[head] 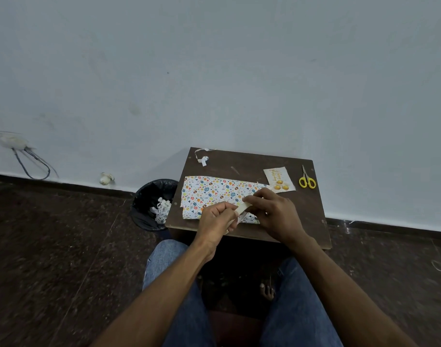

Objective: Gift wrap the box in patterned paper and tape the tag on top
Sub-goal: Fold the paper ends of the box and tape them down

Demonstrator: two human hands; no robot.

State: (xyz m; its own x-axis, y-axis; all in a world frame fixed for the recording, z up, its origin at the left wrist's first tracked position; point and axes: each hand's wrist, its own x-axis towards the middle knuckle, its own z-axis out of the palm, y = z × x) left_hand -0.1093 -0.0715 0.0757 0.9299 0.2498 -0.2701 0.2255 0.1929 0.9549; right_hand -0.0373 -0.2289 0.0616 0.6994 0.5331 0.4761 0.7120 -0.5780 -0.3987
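Note:
A sheet of white patterned paper [214, 194] with coloured dots lies flat on the small dark wooden table [252, 161]. Over its near edge both hands meet. My right hand [272, 214] grips a pale roll of tape [245, 207]. My left hand [215, 217] pinches the tape's loose end beside the roll. A cream gift tag [279, 179] with gold lettering and yellow ornaments lies at the paper's far right corner. No box shows; the hands hide the paper's near right part.
Yellow-handled scissors [307, 180] lie at the table's far right. A curled paper strip [203, 157] sits at the far left corner. A black-lined bin [151, 204] with paper scraps stands left of the table. The wall [214, 71] is close behind.

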